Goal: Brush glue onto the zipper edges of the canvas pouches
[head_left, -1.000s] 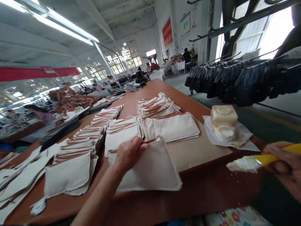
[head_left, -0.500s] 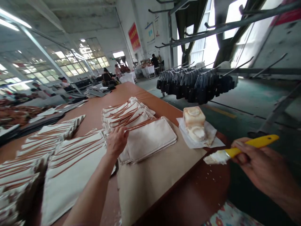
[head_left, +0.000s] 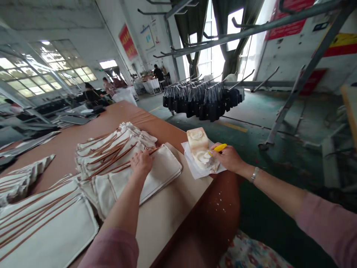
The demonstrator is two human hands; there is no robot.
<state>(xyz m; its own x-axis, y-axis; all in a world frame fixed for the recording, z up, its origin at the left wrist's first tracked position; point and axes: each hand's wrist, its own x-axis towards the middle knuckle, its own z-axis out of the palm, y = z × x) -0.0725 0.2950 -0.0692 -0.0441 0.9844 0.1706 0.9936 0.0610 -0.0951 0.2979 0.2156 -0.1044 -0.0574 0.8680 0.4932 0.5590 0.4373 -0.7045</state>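
My left hand (head_left: 141, 162) rests on the stacked cream fabric pieces (head_left: 160, 169), its fingers closed on the brown-trimmed edge of the top one. My right hand (head_left: 229, 158) grips a brush by its yellow handle (head_left: 220, 147). The brush's tip is down in white paste (head_left: 205, 158), so its bristles are mostly hidden. That paste sits in a cut-open, whitish plastic container (head_left: 197, 138), which lies on a white sheet (head_left: 192, 168) at the table's right edge. Under the fabric stack is a flat tan board (head_left: 178, 208).
More cream pieces with brown strips (head_left: 41, 227) lie overlapped at the left. The brown table (head_left: 134, 115) runs away from me. Beyond its right edge, a metal rack (head_left: 251, 31) carries many dark hanging pieces (head_left: 200, 106). People sit at work in the background.
My right hand has moved forward and left, bringing the brush from beside the container into the paste. My view has turned to the right. My left hand stays at the fabric edge.
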